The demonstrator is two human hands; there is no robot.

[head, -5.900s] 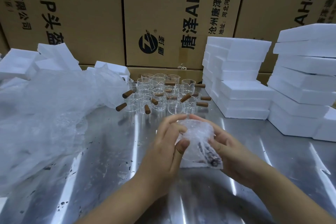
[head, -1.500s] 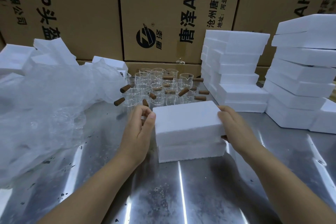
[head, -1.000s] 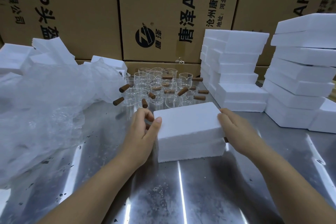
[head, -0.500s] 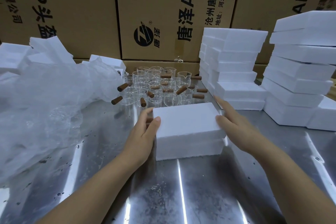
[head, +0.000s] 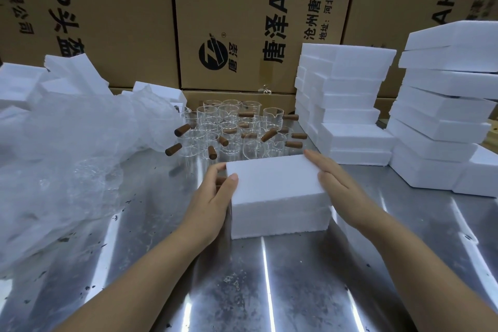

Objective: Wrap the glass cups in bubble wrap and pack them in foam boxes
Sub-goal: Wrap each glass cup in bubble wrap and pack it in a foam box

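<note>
A closed white foam box (head: pixel 275 183), lid on its base, stands on the steel table (head: pixel 242 277) in front of me. My left hand (head: pixel 210 205) grips the lid's left end, thumb on top and fingers curled behind. My right hand (head: pixel 336 186) lies flat against the box's right side with straight fingers. Behind the box stand several glass cups (head: pixel 231 127) with brown wooden handles. A loose heap of bubble wrap (head: pixel 75 148) covers the table's left. The wrapped cup is not visible.
Two stacks of white foam boxes stand at the right, one near the cups (head: pixel 347 105) and a taller one further right (head: pixel 444 116). More foam pieces (head: pixel 67 75) lie behind the bubble wrap. Large cardboard cartons (head: pixel 242 8) wall off the back.
About six seconds ago both hands held a bubble-wrapped cup; now a closed foam box stands there. In the last second my right hand straightened and slid further along the box's right side.
</note>
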